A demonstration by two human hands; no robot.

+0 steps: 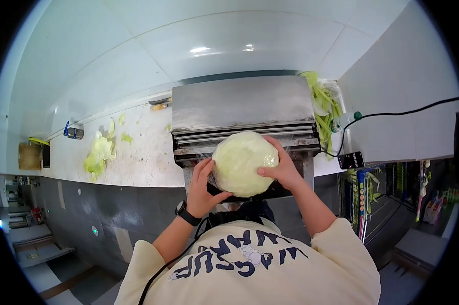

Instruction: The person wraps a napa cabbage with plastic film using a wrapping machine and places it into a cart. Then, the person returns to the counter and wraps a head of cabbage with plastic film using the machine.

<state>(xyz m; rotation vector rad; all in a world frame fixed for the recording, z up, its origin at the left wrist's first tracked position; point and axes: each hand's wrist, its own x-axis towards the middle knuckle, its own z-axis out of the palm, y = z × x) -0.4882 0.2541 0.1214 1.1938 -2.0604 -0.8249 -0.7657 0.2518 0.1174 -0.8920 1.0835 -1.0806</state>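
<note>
A round pale-green cabbage [246, 163] is held between my two hands, above the front edge of a metal wrapping machine [242, 104]. Shiny clear film clings to part of the cabbage, most plainly on its right side. My left hand [203, 189] cups the lower left side, thumb underneath and fingers along the edge. From the right, my right hand [282, 170] grips it with the thumb pressed on top; the fingertips are partly hidden behind it. Behind the cabbage lie the machine's film roller and bars [199, 144].
Loose cabbage leaves [100, 154] lie on the white counter [148, 165] at left, near a dark jar [74, 132] and a knife [160, 104]. Green trimmings [323, 109] pile up at right. A phone [351, 160] and a black cable [402, 112] are at the right edge.
</note>
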